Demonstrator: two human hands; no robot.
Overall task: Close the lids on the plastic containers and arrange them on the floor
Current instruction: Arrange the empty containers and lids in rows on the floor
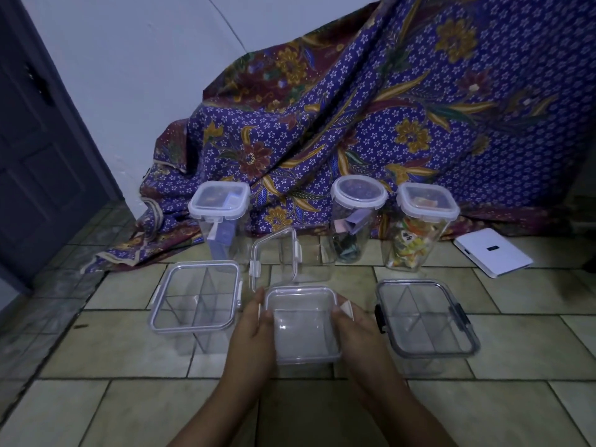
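A small clear square container (pixel 303 327) with a lid on top stands on the tiled floor between my hands. My left hand (pixel 254 330) grips its left side, my right hand (pixel 354 330) its right side, by a raised white latch (pixel 347 308). To its left stands a clear divided container with white latches (pixel 195 298), to its right one with black latches (pixel 425 321). Behind, a clear container (pixel 309 259) has its lid (pixel 274 256) propped upright. Three lidded jars stand at the back: one square (pixel 221 217), one round (pixel 356 217), one with sweets (pixel 419 224).
A purple patterned cloth (pixel 371 108) drapes over something behind the jars. A white flat device (pixel 493 251) lies on the floor at the right. A dark door (pixel 38 140) is at the left, beside a white wall.
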